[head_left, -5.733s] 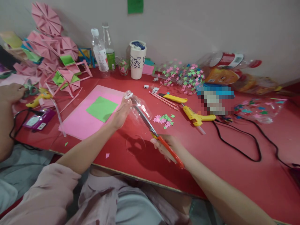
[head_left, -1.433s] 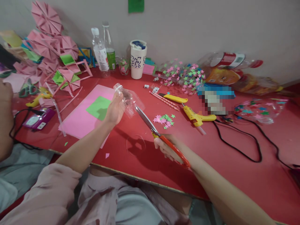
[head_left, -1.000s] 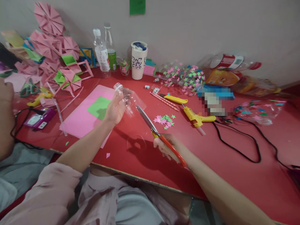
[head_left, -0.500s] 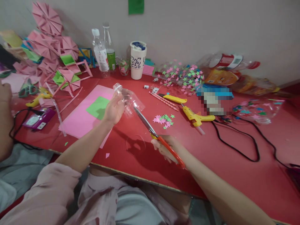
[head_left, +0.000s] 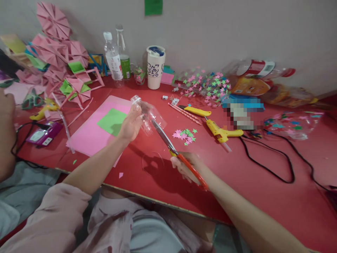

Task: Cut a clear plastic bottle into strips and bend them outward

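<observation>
My left hand (head_left: 131,123) grips the neck of a clear plastic bottle top (head_left: 154,117), cut off below its shoulder, above the red table. My right hand (head_left: 186,167) is closed around the orange handles of a pair of scissors (head_left: 164,137). The blades point up and left, their tips by the lower rim of the bottle piece; whether they touch it I cannot tell. Beneath my hands a thin clear plastic ring (head_left: 152,163) lies on the table. A green paper square (head_left: 112,121) on pink sheets (head_left: 89,137) is left of the bottle piece.
Small paper stars (head_left: 185,135), a yellow utility knife (head_left: 197,111) and a yellow glue gun (head_left: 222,133) with a black cord lie to the right. A white cup (head_left: 155,75) and bottles (head_left: 113,65) stand at the wall. Another person's arm (head_left: 7,137) rests at the left edge.
My left hand has shifted slightly right with the bottle top, which has turned a little. My right hand and the scissors stay nearly where they were.
</observation>
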`<state>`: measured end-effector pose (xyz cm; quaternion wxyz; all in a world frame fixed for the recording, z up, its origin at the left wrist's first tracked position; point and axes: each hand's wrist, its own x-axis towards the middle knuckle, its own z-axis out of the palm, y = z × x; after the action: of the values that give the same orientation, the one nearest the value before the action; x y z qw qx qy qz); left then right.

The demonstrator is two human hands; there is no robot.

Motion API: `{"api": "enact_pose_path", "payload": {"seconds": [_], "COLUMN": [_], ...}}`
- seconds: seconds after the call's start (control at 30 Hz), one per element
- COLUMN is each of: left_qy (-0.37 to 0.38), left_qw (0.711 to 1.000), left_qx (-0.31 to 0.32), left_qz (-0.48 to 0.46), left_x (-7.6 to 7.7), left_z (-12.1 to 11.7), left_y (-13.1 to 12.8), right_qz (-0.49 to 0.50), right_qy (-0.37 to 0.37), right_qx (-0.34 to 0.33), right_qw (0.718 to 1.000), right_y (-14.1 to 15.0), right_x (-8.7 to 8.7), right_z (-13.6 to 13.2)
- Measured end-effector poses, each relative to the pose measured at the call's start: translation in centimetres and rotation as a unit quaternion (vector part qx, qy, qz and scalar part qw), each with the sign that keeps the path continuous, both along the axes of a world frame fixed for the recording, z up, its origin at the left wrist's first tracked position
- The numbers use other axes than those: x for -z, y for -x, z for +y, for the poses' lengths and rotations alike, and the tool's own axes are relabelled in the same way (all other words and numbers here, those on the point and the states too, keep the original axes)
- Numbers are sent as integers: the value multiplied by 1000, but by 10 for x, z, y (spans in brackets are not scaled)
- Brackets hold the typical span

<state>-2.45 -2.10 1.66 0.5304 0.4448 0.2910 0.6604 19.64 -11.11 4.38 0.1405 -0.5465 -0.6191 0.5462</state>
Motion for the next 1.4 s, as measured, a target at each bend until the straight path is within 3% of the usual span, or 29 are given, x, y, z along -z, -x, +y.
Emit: {"api": "enact_pose_path", "payload": {"seconds": [0.43,0.73,1.1,1.4], "left_qy": [-5,-17,-32,-27], "left_qw": [1000,1000,999,999], "left_qx": [-8,6,5,8], "left_qz": [-8,15,20,25], "left_x": [-1,-1,1,-1], "left_z": [2,0,1,-2], "left_y": [0,0,-1,-4], "right_qz": [-12,115,-12,23], "right_qy": [29,17,55,15], "right_qx": [6,-61,8,-20], "right_qw": [999,991,998,999], "right_y": [2,-10,1,-8], "right_x": [3,10,5,12], "right_z": [2,4,2,7]}}
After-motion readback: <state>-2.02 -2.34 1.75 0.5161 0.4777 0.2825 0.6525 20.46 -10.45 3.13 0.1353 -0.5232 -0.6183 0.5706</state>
